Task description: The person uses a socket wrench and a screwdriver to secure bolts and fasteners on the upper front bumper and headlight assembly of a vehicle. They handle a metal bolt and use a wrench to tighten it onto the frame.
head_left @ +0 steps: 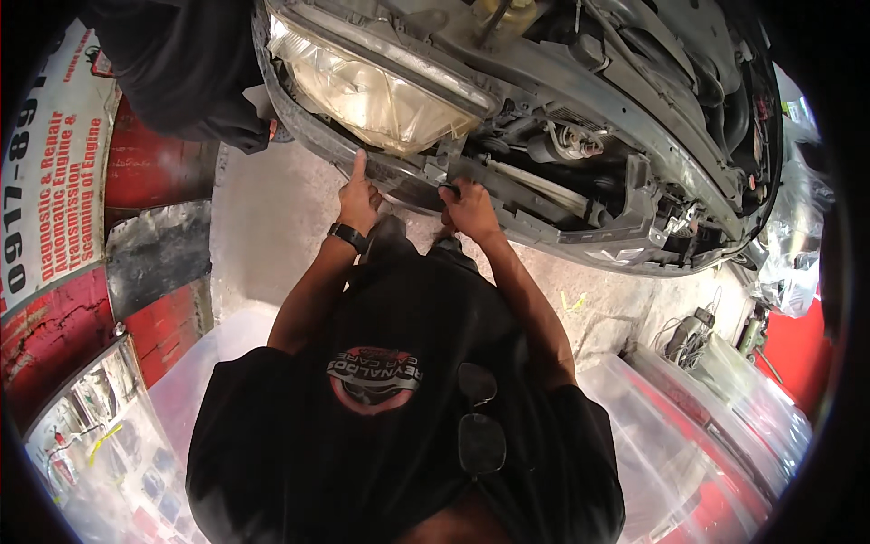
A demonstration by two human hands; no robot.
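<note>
In front of me is the opened front end of a car, its large yellowed headlight [362,95] at the upper left. My left hand [360,201] is just below the headlight, index finger stretched up against the dark trim strip [396,172] and the other fingers partly curled. Nothing shows in that hand. To its right, my right hand [472,210] is closed at the lower edge of the front frame. A small dark piece shows at its thumb and fingers; most of it is hidden, so its kind is unclear.
A long metal crossbar [544,189] runs through the open front, right of my right hand. Someone in dark clothing [195,68] is at the upper left beside the car. Clear plastic sheeting [671,426] lies at the lower right, cables [686,340] beyond it. A printed banner [54,154] hangs at left.
</note>
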